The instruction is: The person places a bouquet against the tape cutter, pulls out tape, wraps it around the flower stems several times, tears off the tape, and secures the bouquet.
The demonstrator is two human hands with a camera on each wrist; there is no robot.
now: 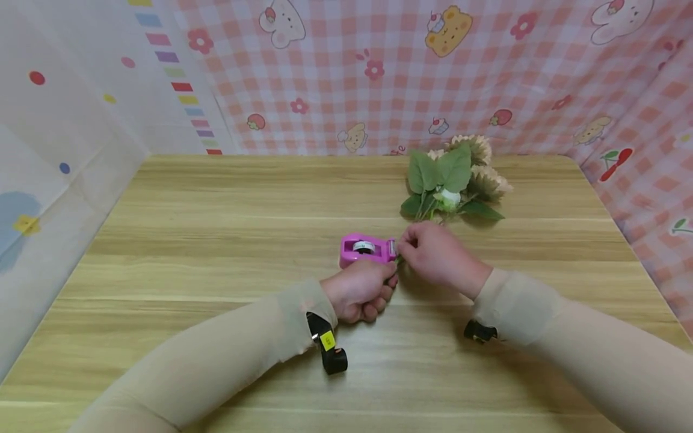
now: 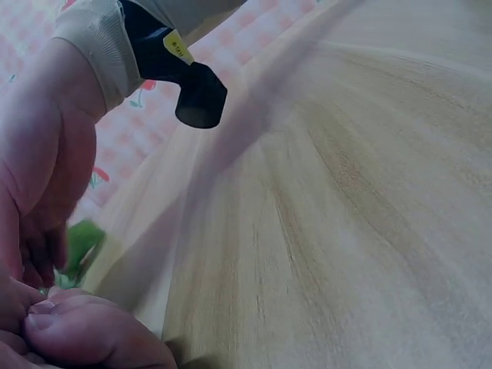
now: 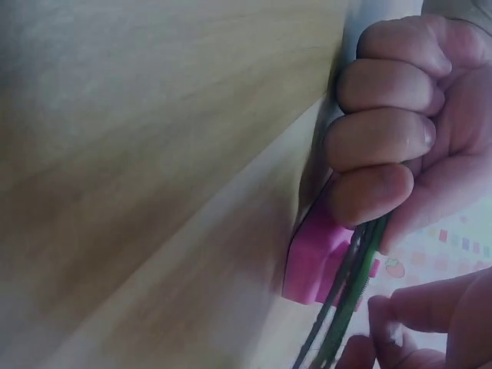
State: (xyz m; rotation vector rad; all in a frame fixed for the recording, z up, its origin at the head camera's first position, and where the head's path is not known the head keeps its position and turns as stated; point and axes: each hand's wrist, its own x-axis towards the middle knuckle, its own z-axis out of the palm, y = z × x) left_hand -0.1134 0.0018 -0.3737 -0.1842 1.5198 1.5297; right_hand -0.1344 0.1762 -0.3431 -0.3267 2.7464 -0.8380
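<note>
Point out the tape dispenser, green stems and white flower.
Tape dispenser [image 1: 376, 253], head view: pink body, beside the roll.
Green stems [image 3: 354, 294], right wrist view: middle of the exposed length.
White flower [image 1: 450, 199], head view: middle of the bloom.

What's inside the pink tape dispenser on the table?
Inside the pink tape dispenser sits a roll, pale on top with a dark part lower down. The near wall covers the roll's lower part, so the bottom of the space can't be seen.
</note>
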